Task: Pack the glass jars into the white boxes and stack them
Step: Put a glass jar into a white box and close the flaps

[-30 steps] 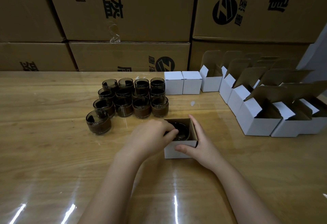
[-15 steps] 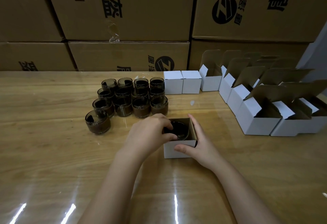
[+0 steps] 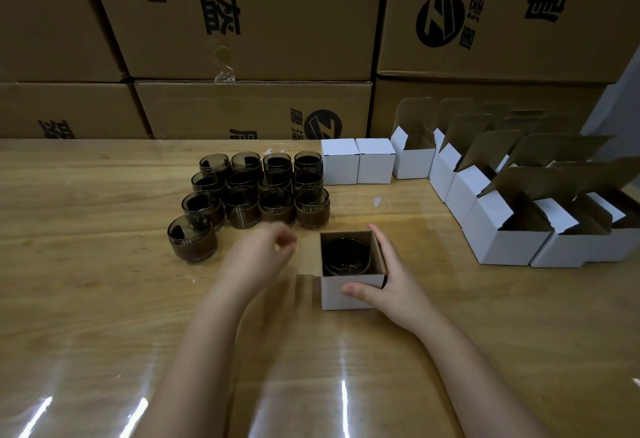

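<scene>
A small white box [image 3: 346,294] stands open on the wooden table [image 3: 86,299] in front of me, with a dark glass jar [image 3: 346,255] sitting inside it. My right hand [image 3: 391,285] grips the box, thumb on its front face and fingers along its right side. My left hand [image 3: 259,257] is blurred, just left of the box's left flap, fingers loosely curled and holding nothing. Several more dark jars [image 3: 263,191] stand in rows behind it, and one jar [image 3: 192,238] stands alone at the front left of the group.
Two closed white boxes [image 3: 339,165] stand side by side behind the jars. Several open white boxes [image 3: 505,243] with raised brown flaps line the right side. Large brown cartons [image 3: 242,15] are stacked along the table's far edge.
My left hand has come out of the open box and moved left, leaving the jar inside. My right hand still holds the box in the same place.
</scene>
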The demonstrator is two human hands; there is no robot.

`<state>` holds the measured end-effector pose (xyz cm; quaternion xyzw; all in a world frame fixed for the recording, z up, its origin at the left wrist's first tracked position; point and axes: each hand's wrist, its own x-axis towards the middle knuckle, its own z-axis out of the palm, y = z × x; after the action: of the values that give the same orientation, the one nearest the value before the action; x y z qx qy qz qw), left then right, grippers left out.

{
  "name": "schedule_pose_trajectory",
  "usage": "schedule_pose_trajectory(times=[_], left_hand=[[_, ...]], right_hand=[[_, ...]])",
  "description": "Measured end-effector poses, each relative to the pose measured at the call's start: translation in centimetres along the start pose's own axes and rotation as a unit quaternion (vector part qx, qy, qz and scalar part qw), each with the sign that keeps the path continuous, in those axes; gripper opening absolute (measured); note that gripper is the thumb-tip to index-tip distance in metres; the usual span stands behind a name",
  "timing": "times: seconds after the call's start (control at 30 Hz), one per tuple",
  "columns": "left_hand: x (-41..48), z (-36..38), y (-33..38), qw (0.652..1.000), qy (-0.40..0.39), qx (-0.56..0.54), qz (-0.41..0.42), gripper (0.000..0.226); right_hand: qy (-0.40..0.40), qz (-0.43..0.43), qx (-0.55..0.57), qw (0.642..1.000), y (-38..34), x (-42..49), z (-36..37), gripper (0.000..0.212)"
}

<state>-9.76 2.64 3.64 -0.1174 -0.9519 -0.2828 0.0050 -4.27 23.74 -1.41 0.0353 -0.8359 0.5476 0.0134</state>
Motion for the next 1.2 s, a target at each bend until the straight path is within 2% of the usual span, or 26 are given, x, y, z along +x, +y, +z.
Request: schedule_pose_trajectory(times=[0.07,0.13,0.23,0.43,0.6,0.73,0.93,1.1,1.2], left_hand=[[-0.1,0.3,-0.4,0.995,-0.09,0.034,-0.001,0.012],[-0.2,0.5,-0.3,0.991,-0.128,-0.036,-0.009,0.018],[-0.2,1.0,0.1,0.983,-0.118,-0.141,-0.009,0.021],[-0.4,2.1,-0.2,0.965,-0.097,-0.243,0.008,0.019],[-0.7,1.8,-0.3,0.928,-0.146,-0.344,-0.008,0.029],[-0.7,2.0,-0.5,0.931,-0.161,-0.328,-0.004,0.043],[-0.5,2.5,-0.4,0.943,-0.137,-0.302,-0.018,0.062],[-0.4,2.7,-0.2,0.951,-0.115,-0.286,-0.034,0.055],[-0.4,3.3,-0.1,0.947,-0.092,-0.305,-0.039,0.037]], right_hand=[[0.001,-0.003,0.0,1.0,0.0,0.0,0.0,0.111],[0.003,-0.002,0.002,1.0,0.0,0.1,0.0,0.112],[0.003,0.0,0.003,1.0,-0.1,0.1,0.0,0.113],[0.004,-0.004,0.004,1.0,0.0,0.0,0.0,0.113],[0.006,-0.006,-0.007,1.0,0.1,0.2,0.1,0.112],[0.008,-0.008,-0.011,1.0,0.1,0.1,0.1,0.114],[0.009,-0.013,-0.009,1.0,0.2,0.1,0.1,0.111],[0.008,-0.015,-0.01,1.0,0.2,0.2,0.1,0.112],[0.007,-0.016,-0.003,1.0,0.2,0.2,0.1,0.111]])
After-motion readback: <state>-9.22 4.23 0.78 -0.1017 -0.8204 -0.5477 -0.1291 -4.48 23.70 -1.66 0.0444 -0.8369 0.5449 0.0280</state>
